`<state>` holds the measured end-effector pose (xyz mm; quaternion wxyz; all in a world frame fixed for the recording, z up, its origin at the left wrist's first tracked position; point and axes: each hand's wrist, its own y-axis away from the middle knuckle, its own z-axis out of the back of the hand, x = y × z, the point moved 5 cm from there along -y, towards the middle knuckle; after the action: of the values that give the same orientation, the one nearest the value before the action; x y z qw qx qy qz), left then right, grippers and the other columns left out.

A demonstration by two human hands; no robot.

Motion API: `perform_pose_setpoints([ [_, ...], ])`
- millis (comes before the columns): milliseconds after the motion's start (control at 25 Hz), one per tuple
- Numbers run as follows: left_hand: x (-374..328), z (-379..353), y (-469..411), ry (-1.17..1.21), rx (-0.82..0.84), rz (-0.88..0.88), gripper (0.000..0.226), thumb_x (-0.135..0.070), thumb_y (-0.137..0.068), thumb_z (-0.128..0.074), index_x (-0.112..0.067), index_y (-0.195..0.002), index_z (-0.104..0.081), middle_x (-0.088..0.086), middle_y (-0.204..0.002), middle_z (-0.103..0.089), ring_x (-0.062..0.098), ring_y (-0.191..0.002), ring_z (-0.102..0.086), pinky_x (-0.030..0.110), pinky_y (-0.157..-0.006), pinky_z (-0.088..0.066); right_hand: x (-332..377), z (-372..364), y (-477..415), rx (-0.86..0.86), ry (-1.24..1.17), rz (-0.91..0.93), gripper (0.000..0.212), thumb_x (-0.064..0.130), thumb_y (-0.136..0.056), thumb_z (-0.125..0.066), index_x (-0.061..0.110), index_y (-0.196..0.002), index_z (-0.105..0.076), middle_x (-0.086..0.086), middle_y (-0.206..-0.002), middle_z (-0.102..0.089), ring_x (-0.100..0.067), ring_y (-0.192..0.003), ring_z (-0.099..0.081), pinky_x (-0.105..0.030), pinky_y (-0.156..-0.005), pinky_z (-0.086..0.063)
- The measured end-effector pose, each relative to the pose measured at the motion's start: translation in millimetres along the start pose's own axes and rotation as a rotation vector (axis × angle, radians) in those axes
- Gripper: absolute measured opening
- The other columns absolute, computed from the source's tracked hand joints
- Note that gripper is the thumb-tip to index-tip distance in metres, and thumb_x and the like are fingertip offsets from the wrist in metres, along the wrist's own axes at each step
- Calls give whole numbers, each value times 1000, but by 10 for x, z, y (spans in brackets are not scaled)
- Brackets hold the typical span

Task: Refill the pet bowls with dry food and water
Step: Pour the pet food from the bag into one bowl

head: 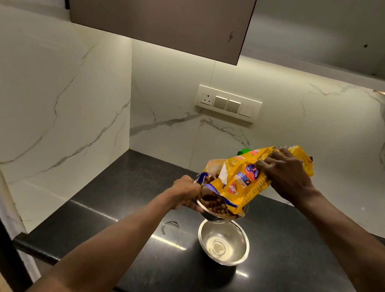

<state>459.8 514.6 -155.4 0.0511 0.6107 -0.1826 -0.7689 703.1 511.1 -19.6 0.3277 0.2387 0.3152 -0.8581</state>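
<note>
Yellow bag [252, 178]; brown kibble [216, 207]; black counter [291, 277].

Both arms outstretched — left hand [185, 190] and right hand [283, 172] gripping.

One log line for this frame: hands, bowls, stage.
left hand: holds kibble bowl raised | right hand: tips yellow bag, pouring | second bowl: on counter

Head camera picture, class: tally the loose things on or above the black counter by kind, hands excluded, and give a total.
Steel bowls: 2, one with kibble held in the left hand, one without kibble on the counter
Yellow food bags: 1, tipped by the right hand
Green object behind the bag, unidentifiable: 1
Total: 4
</note>
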Motion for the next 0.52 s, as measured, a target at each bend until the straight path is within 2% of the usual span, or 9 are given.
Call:
perform_pose_setpoints([
  [160, -13, 10, 20, 0, -28, 19, 17, -13, -103, -59, -1, -112, -66, 19, -101, -74, 29, -80, -80, 38, -68, -67, -86, 51, 3, -32, -17, -70, 45, 25, -71, -93, 9, -108, -75, -18, -90, -77, -40, -89, -73, -57, -91, -56],
  [280, -20, 11, 39, 18, -40, 25, 20, -15, -101, -62, 2, -113, -66, 19, -101, -75, 28, -78, -80, 38, -67, -67, -115, 87, -5, -14, 12, -83, 43, 25, -71, -93, 8, -105, -73, -18, -89, -76, -40, -87, -73, -55, -89, -57],
  [520, -46, -9, 91, 27, -44, 8, 17, -12, -100, -63, 1, -110, -66, 21, -102, -75, 29, -78, -80, 37, -64, -66, -123, 33, 112, -19, -140, -174, 44, 30, -63, -98, 12, -96, -74, -13, -81, -76, -37, -75, -71, -45, -71, -59],
])
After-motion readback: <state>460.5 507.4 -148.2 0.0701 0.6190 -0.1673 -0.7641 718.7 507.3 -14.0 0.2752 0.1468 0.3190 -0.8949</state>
